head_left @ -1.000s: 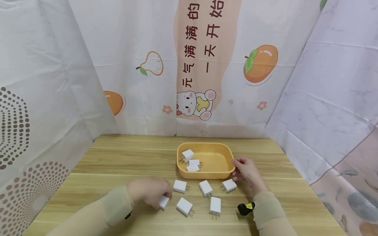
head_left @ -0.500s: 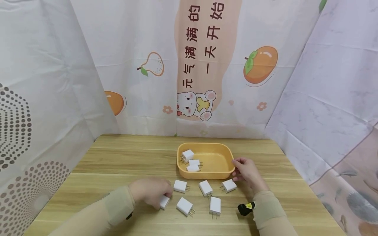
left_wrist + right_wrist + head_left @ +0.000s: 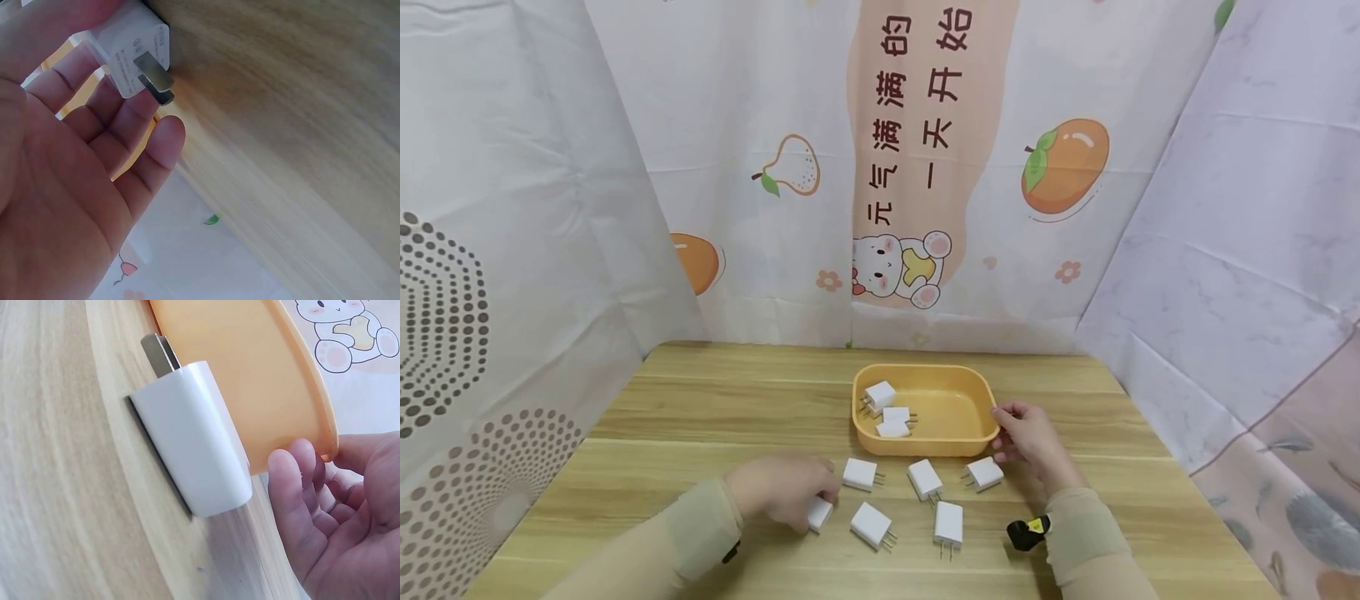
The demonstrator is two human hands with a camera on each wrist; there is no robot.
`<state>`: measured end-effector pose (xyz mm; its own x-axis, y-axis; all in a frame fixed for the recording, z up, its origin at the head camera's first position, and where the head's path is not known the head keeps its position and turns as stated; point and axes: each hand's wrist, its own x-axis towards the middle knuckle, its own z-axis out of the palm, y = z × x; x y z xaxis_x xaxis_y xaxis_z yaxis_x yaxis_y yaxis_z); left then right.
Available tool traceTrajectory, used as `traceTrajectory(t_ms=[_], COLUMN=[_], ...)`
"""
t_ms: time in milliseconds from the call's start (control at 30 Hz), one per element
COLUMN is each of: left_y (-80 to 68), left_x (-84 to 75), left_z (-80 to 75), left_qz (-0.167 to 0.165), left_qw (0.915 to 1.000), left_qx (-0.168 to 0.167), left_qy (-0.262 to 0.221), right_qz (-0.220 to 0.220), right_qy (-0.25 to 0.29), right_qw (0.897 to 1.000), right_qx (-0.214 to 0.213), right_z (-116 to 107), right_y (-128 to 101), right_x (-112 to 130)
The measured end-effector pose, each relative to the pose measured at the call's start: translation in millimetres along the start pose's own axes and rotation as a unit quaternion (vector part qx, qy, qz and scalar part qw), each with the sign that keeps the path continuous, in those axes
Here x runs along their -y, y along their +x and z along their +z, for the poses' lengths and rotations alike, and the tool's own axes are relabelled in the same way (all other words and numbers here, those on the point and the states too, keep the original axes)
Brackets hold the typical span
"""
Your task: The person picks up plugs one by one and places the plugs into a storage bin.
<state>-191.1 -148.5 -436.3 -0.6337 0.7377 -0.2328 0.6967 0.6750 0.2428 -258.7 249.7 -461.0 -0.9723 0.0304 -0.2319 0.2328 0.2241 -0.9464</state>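
My left hand (image 3: 786, 489) is low over the table, its thumb and fingers pinching a white charger plug (image 3: 819, 514). In the left wrist view the charger's two flat metal prongs (image 3: 155, 79) point away from the palm, and the thumb covers part of its body. At the right end of a yellow plastic basin (image 3: 925, 447), my right hand (image 3: 1028, 439) grips the rim between thumb and fingers. Several white chargers (image 3: 880, 395) lie in the basin's left part. Close beside the right hand, another charger (image 3: 194, 440) lies on the table.
More chargers are spread in front of the basin, among them one at the left (image 3: 859, 473), one nearer the middle (image 3: 871, 525) and one with prongs toward me (image 3: 948, 523). A printed curtain (image 3: 737, 250) hangs behind the wooden table (image 3: 715, 392).
Both hands keep their places and holds; the whole head view has shifted very slightly.
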Motion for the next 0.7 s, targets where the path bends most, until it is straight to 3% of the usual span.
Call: traceTrajectory(t_ms=[433, 700], left_y=[-1.3, -1.3], left_x=[2.4, 3.5], left_z=[-1.3, -15.3], left_qz=[-0.014, -0.001], left_qw=[0.9995, 0.9977], left_qx=[-0.016, -0.053], left_qy=[-0.022, -0.043], right_qz=[0.001, 0.002], right_qy=[0.01, 0.008], right_qw=[1.0, 1.0], right_qx=[0.001, -0.001], right_z=[0.0, -0.9], right_y=[1.9, 1.0], right_x=[-1.8, -1.0])
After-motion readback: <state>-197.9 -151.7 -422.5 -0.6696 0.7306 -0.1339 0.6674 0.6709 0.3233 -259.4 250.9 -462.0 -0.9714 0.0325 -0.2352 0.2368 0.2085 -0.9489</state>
